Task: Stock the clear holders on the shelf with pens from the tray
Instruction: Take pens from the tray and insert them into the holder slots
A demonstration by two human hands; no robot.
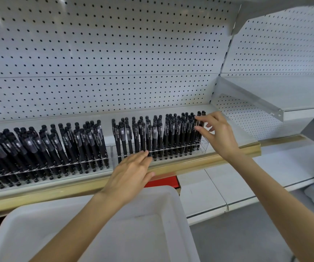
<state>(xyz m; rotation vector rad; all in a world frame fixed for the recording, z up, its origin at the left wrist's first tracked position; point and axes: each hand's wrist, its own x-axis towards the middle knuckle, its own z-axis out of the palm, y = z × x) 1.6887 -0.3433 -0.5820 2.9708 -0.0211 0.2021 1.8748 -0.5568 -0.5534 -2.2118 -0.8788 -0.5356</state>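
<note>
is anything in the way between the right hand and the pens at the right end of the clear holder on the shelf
Nothing visible is. The right hand is already at the black capped pens at the right end of the clear plastic holder, its fingertips touching them. The left hand rests lower, against the holder's front, away from that end.

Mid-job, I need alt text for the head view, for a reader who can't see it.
The right hand touches black pens at the right end of a clear holder on the shelf; the left hand rests open against its front. Both holders look nearly full, and the white tray below shows no pens.
</note>
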